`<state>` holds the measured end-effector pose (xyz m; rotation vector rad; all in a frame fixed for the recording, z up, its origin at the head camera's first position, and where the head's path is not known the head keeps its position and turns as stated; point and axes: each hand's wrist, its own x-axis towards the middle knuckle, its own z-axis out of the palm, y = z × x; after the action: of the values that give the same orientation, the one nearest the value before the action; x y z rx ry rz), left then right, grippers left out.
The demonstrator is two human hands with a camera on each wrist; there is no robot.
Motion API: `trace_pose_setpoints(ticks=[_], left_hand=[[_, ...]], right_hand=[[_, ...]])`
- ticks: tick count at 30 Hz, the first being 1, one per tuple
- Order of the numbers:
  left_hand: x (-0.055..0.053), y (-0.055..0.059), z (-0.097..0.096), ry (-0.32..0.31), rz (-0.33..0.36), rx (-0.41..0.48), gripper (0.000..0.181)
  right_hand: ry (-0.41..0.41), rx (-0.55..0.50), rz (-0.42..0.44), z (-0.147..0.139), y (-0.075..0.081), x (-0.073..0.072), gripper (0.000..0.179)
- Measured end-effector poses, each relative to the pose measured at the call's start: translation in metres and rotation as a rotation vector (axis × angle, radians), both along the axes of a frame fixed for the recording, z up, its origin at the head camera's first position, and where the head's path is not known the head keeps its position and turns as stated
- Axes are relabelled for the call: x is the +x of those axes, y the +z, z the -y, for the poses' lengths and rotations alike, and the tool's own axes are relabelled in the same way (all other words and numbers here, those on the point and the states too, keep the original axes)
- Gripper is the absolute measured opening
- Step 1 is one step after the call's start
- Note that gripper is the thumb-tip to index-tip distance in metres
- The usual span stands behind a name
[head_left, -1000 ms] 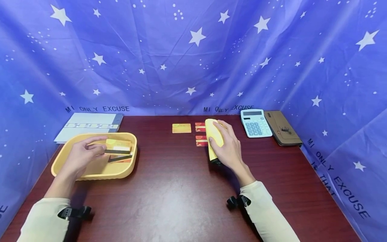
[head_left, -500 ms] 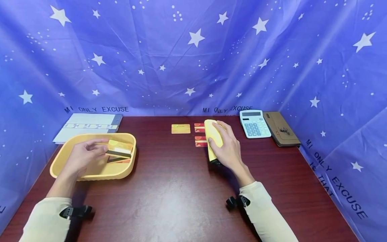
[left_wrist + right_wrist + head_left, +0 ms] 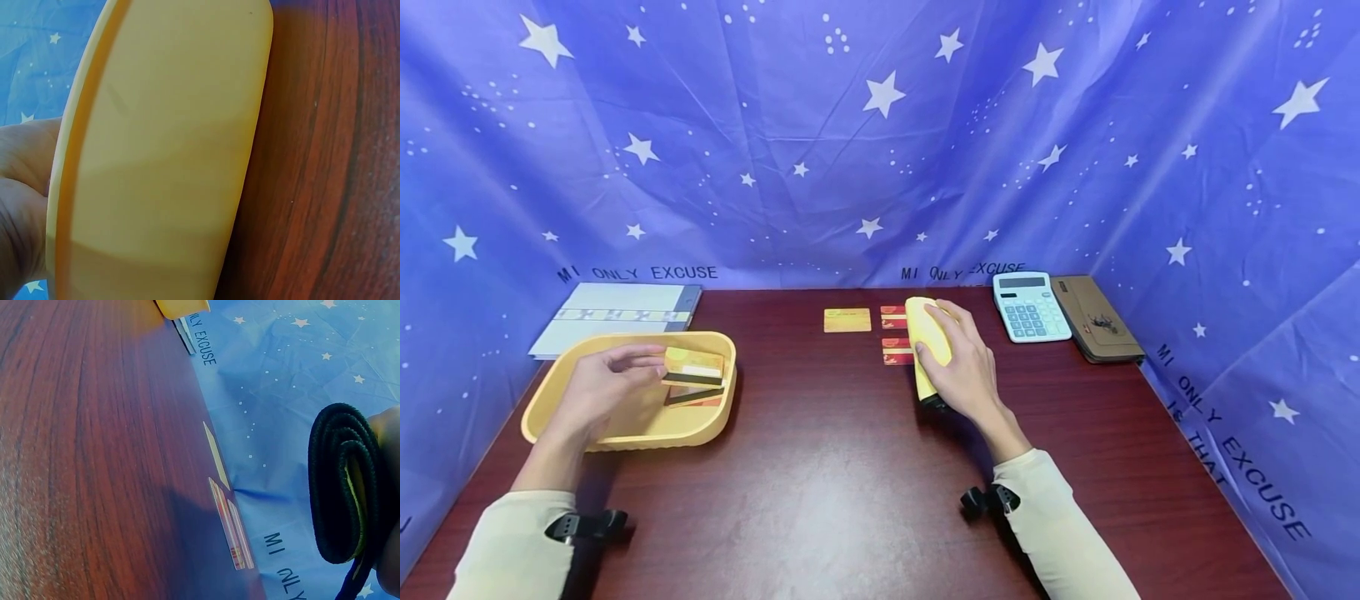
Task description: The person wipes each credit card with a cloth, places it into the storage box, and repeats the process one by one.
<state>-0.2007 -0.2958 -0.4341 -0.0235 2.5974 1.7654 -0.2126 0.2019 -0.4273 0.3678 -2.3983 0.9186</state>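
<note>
My left hand [image 3: 602, 383] is over the yellow plastic basket [image 3: 538, 408], pinching a gold card with a dark stripe [image 3: 696, 358] by its left edge. Below it in the basket lie other striped cards [image 3: 703, 398], partly covered. In the left wrist view the basket's wall [image 3: 162, 150] hides most of that hand. My right hand [image 3: 962, 358] holds a yellow roll [image 3: 928, 346] above the table; the right wrist view shows its end as coiled black layers [image 3: 340, 487] with yellow inside. Partly behind the roll lie two red cards [image 3: 897, 351], with a gold card [image 3: 847, 320] to their left.
A white calculator [image 3: 1032, 308] and a brown wallet [image 3: 1097, 321] lie at the back right of the dark red wooden table [image 3: 820, 500]. Behind the basket is a white and grey notebook [image 3: 617, 317]. A blue starry curtain [image 3: 775, 125] closes in the back and sides.
The card in my left hand shifts and tilts slightly over the basket. My right hand and the yellow roll stay put. The whole head view drifts a little.
</note>
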Motion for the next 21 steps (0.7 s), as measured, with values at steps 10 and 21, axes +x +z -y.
trace_pose_setpoints(ticks=[10,21], left_hand=[[0.0,0.003,-0.005,0.02,-0.012,-0.049,0.05],[-0.007,0.021,-0.086,-0.129,-0.123,-0.037,0.039]], right_hand=[[-0.009,0.006,0.005,-0.001,0.001,-0.001,0.058],[-0.043,-0.032,-0.015,-0.014,0.005,-0.005,0.057]])
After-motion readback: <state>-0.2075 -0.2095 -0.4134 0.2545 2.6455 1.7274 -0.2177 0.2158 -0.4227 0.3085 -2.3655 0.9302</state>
